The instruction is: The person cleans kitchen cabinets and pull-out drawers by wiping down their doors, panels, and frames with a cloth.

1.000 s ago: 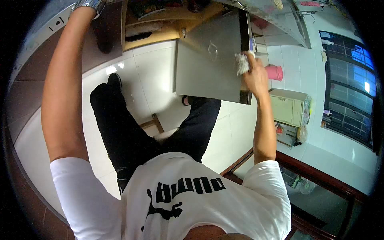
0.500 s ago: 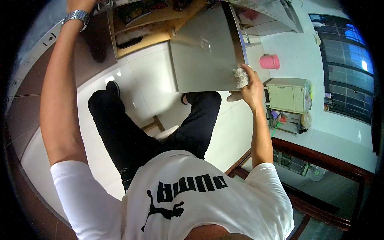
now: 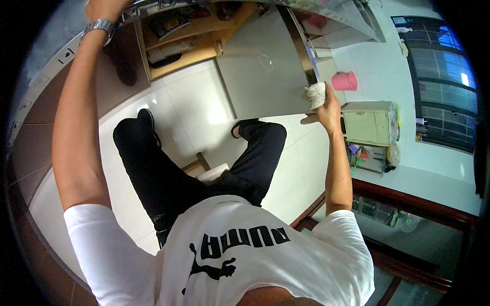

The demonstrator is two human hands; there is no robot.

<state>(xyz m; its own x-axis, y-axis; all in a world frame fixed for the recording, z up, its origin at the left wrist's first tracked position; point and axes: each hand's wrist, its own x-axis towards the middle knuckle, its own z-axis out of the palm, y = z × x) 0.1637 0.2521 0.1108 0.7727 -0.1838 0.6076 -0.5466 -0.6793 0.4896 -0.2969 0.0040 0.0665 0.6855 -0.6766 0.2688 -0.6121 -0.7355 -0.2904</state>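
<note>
At the upper left, your left hand [image 3: 106, 9] meets the view's top edge, one silvery watch [image 3: 100, 29] on its wrist; it is partly cut off, so you cannot tell how its fingers are set. Next comes one open wooden cabinet [image 3: 201, 54], then your two legs in black trousers [image 3: 148, 163], spread apart. Farther right, one grey door [image 3: 263, 84] stands swung out over the floor. At its outer edge, near the corner closest to you, sits one white cloth [image 3: 316, 97], bunched and well apart from your left hand. Your right hand [image 3: 329, 111] is clamped on that cloth, so your two hands are far apart. Beyond it stand one pink bucket [image 3: 344, 81] and one pale green cupboard [image 3: 366, 124], then one dark-framed window [image 3: 443, 81].
</note>
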